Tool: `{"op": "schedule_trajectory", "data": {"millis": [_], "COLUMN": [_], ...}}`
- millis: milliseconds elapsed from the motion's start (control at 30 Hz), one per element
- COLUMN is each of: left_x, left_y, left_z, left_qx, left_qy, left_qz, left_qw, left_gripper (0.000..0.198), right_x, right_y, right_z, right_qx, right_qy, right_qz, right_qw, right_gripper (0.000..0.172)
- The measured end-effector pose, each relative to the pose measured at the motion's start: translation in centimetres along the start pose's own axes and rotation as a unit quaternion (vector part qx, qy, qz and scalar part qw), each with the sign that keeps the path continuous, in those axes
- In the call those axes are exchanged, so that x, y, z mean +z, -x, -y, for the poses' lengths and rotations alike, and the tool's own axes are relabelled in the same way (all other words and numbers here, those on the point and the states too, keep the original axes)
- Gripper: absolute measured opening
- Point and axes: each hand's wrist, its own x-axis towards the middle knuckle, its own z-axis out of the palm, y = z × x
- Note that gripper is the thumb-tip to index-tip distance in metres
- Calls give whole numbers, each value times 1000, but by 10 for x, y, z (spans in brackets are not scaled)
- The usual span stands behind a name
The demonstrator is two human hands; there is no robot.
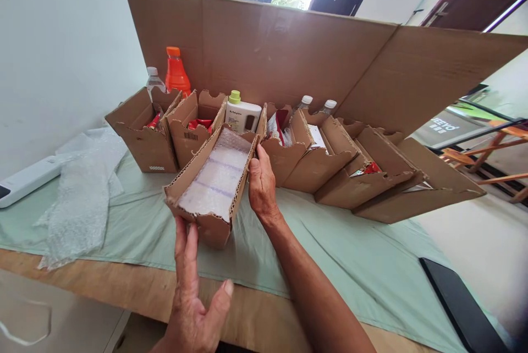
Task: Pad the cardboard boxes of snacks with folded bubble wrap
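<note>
A narrow, open-topped cardboard box (212, 229) stands angled in front of the row, with bubble wrap (212, 182) filling its inside. What lies under the wrap cannot be made out clearly. My left hand (192, 292) is open, its fingertips touching the box's near end and its thumb spread away. Against the right wall of the same box, my right hand (263, 185) grips with its fingers close together near the far corner. Just behind the box is a white jug with a green cap (243, 114).
Several similar boxes (297, 171) form a row, holding packets and bottles, before a tall cardboard panel (289, 50). Loose bubble wrap (80, 199) and a white device (31, 180) lie left. A black flat object (457, 303) rests right on the green cloth (264, 254).
</note>
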Motion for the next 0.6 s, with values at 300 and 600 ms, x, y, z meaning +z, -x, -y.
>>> {"op": "schedule_trajectory", "data": {"millis": [300,600], "left_x": [32,69], "left_y": [-11,-88], "left_z": [0,26], "left_qx": [-3,31], "left_qy": [-9,-43], "left_qz": [50,25], "left_qw": [999,998], "left_gripper": [91,92], "right_x": [-5,14], "right_y": [19,54], "right_z": [-20,-89], "right_qx": [43,188], "right_qy": [-61,-72], "right_qz": [-30,-13], "right_qw": [997,979], "right_gripper": [67,30]}}
